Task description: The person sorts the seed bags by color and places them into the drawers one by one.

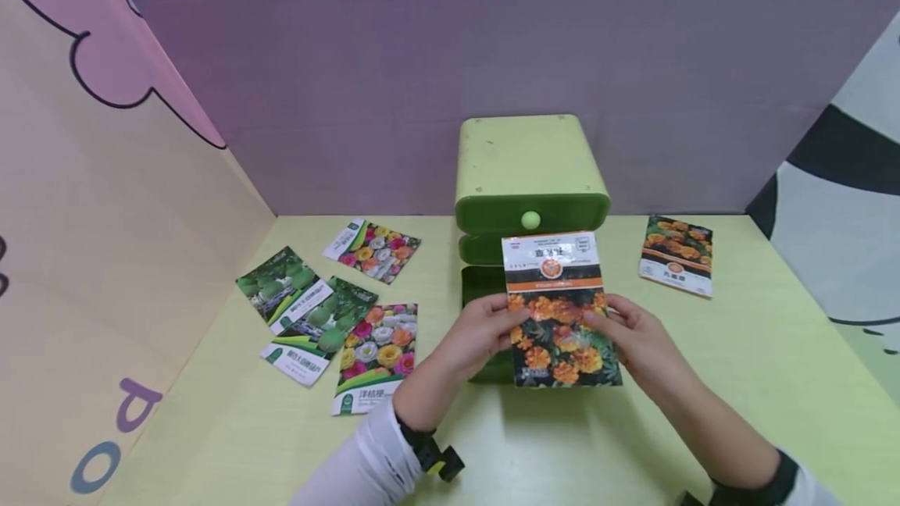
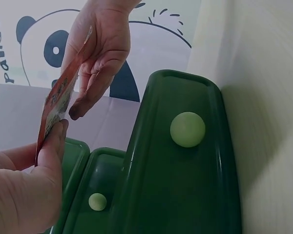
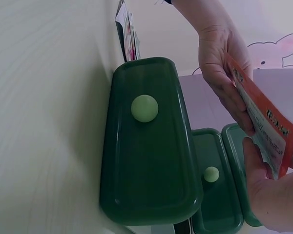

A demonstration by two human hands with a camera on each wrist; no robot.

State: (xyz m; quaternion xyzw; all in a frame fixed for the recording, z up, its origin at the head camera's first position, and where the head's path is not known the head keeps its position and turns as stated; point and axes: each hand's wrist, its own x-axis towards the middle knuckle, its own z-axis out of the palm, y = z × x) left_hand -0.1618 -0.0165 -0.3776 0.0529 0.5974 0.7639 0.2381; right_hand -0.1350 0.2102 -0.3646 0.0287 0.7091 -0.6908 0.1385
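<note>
Both hands hold a marigold seed packet [image 1: 562,334] upright in front of a green drawer cabinet [image 1: 527,155]. My left hand [image 1: 478,334] pinches its left edge, thumb on the flower picture and fingers behind. The right hand [image 1: 636,338] pinches the opposite edge in the same way. In the head view the packet's white-and-orange header is at the top, with its lettering upside down. It hides much of the bottom drawer [image 1: 485,279], which is pulled out. Seen from the left wrist, the packet [image 2: 56,105] is nearly edge-on beside the round-knobbed drawer front [image 2: 185,170].
Left of the cabinet lie two mixed-flower seed packets [image 1: 380,350] and two overlapping green-picture packets [image 1: 281,287]. Another marigold packet [image 1: 676,256] lies to the right. A purple backdrop [image 1: 351,84] stands behind the pale table [image 1: 759,381], with printed panels at both sides.
</note>
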